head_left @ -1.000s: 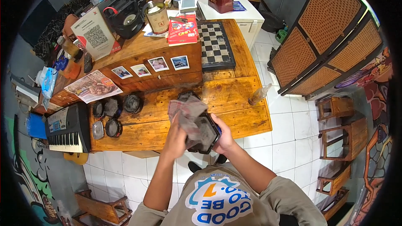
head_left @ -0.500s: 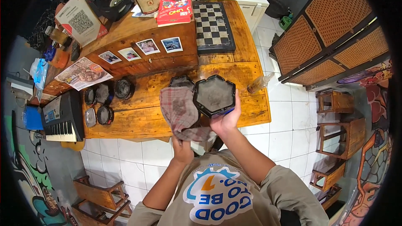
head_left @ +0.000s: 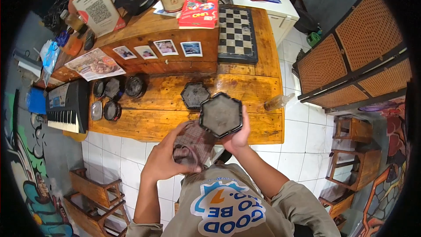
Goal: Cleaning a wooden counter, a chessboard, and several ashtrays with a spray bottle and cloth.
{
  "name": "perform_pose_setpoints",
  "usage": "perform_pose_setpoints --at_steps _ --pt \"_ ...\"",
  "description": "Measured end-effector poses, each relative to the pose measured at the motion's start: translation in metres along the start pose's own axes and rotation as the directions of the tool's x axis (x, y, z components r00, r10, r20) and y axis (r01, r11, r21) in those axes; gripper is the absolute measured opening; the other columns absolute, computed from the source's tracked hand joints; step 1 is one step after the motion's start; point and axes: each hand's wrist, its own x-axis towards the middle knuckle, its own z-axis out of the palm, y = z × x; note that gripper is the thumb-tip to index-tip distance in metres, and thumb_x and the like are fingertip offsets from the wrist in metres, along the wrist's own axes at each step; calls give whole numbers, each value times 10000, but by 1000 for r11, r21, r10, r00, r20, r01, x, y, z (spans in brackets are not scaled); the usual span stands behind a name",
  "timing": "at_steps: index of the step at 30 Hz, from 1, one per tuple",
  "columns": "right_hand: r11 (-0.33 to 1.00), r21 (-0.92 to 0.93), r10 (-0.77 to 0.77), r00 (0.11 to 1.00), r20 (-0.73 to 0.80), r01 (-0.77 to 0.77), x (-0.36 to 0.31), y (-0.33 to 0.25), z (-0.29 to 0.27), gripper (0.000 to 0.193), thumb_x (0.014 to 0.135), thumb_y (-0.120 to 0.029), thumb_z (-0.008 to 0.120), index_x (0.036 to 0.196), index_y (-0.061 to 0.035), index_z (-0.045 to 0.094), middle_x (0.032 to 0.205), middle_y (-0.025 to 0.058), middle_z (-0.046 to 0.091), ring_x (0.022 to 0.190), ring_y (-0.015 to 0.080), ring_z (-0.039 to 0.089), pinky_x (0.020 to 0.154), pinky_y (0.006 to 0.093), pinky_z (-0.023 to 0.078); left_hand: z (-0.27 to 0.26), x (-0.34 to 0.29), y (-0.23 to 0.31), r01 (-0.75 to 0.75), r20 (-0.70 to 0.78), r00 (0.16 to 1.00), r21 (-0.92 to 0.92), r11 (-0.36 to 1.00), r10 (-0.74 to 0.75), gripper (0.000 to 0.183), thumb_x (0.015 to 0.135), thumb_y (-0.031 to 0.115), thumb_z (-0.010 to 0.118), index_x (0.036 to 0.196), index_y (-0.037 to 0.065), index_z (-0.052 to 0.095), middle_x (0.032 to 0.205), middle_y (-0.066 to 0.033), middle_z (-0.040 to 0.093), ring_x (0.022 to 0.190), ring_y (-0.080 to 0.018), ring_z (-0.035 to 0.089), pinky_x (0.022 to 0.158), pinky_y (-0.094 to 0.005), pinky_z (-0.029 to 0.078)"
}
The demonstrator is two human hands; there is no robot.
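Note:
My right hand point(head_left: 238, 137) holds up a black hexagonal ashtray point(head_left: 221, 115) by its right and near sides, its grey inside facing up. My left hand point(head_left: 164, 160) is closed around a bunched checkered cloth point(head_left: 193, 137), which lies against the ashtray's left side. Just beyond, a second black hexagonal ashtray point(head_left: 195, 95) stands on the wooden table point(head_left: 153, 120), partly overlapped by the held one.
Several dark ashtrays point(head_left: 112, 110) are grouped at the table's left, beside an electronic keyboard point(head_left: 66, 107). A glass bottle point(head_left: 278, 102) lies near the right edge. Behind are a chessboard point(head_left: 237, 35) and a raised wooden ledge point(head_left: 175, 66) bearing a red box point(head_left: 198, 12).
My left hand has risen with the cloth and now grips it bunched; before, the cloth hung spread over the far ashtray's edge. The held ashtray has come slightly nearer, uncovering the second one.

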Motion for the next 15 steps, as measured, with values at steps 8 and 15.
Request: perform_pose_setpoints --at_steps 8,15 --pt "965 -260 56 988 143 -17 22 97 12 522 1049 -451 343 1389 -65 435 1305 118 552 1206 225 544 1043 354 419 13 23 -54 20 -383 923 -74 997 -47 1155 459 391 970 1390 23 394 1252 -225 600 1172 -359 597 993 -427 468" --pt "580 -790 -287 957 29 198 38 128 -3 474 1030 -356 480 1390 -50 432 1264 98 563 1067 170 567 918 315 459 -16 49 -139 52 -477 878 -11 999 -51 1037 524 377 934 1354 38 413 1200 -232 616 1122 -377 614 938 -443 496"
